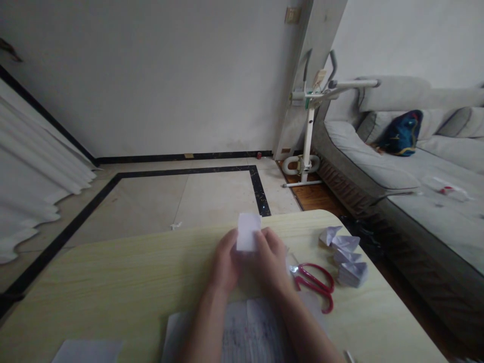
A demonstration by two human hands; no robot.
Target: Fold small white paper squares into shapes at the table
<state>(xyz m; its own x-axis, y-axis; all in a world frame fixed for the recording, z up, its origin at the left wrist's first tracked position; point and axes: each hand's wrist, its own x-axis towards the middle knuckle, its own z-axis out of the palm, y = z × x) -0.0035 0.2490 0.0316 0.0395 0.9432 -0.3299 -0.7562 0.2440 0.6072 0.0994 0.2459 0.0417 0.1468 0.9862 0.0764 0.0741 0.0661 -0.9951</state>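
Observation:
Between my two hands, raised over the far half of the table, is a small white rectangle of paper point(248, 224). My left hand point(226, 259) grips its left edge. With the thumb on its face, my right hand point(272, 254) pinches the right edge. The fingers behind the paper are hidden. Just right of my right hand lie red-handled scissors point(315, 282), their blades partly covered. Beneath my forearms rests an open sheet or booklet with handwriting point(242, 333).
Several folded white paper shapes point(351, 272) stand in a row near the right edge of the wooden table point(124, 282). A blank paper point(88, 351) lies at the near left. Beyond are a grey sofa point(381, 161) and a white exercise machine point(308, 131).

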